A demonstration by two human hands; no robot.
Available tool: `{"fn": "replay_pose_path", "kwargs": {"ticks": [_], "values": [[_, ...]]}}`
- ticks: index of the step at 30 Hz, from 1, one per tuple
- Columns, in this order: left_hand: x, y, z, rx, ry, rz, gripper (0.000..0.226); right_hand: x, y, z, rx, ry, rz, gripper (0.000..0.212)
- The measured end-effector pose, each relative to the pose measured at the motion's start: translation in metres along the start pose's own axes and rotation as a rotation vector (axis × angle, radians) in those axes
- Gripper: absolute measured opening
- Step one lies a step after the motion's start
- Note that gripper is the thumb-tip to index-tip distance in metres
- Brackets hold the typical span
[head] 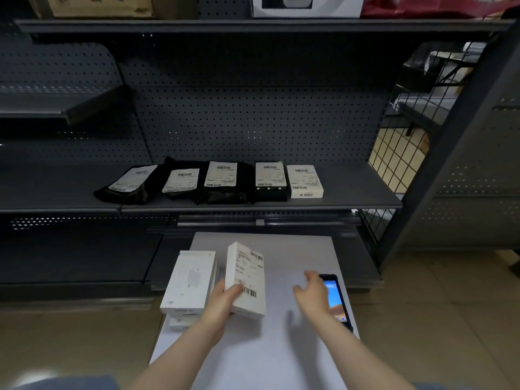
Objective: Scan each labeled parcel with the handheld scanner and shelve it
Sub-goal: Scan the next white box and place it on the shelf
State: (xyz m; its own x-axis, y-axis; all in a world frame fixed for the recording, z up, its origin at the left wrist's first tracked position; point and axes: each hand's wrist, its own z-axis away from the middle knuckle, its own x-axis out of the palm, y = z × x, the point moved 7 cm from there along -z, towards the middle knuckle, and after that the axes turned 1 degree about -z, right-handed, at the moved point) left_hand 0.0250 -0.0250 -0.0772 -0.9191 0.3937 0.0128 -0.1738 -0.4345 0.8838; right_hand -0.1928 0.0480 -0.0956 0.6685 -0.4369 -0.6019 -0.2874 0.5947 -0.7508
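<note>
My left hand grips a white labeled box by its lower left corner and holds it tilted above the white table. Barcodes show on its top face. My right hand hovers open over the handheld scanner, which lies on the table's right edge with its screen lit. A stack of white boxes sits at the table's left. Several labeled parcels lie in a row on the grey shelf: black bags and, at the right end, a white box.
The shelf has bare room to the left and right of the parcel row. A wire grid panel closes the shelf's right side. A higher shelf holds cartons. A lower shelf runs behind the table.
</note>
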Motion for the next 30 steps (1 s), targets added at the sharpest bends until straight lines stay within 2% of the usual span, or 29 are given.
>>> {"fn": "replay_pose_path", "kwargs": {"ticks": [2,4,6,9,18,26,30], "values": [[-0.003,0.0,0.001,0.001,-0.003,0.007,0.03,-0.017,0.017,-0.008,0.052,0.017,0.263,0.069],[-0.007,-0.006,-0.006,0.017,0.001,0.02,0.042,-0.027,0.034,-0.012,0.135,-0.034,0.421,0.093],[-0.009,-0.01,-0.009,0.02,-0.012,0.03,0.045,-0.032,0.053,-0.014,0.213,-0.073,0.499,0.11],[-0.007,-0.006,-0.003,0.053,-0.046,0.025,0.044,-0.033,0.071,-0.016,0.274,-0.132,0.518,0.12],[-0.01,-0.012,-0.007,0.073,-0.042,-0.026,0.038,-0.034,0.075,-0.013,0.342,-0.167,0.435,0.113],[-0.011,-0.012,-0.025,0.102,0.045,0.011,0.042,-0.016,0.014,-0.011,0.155,-0.383,0.124,0.106],[-0.012,-0.005,-0.025,0.128,0.071,0.002,0.043,-0.011,-0.023,-0.003,0.091,-0.444,0.088,0.093]]}}
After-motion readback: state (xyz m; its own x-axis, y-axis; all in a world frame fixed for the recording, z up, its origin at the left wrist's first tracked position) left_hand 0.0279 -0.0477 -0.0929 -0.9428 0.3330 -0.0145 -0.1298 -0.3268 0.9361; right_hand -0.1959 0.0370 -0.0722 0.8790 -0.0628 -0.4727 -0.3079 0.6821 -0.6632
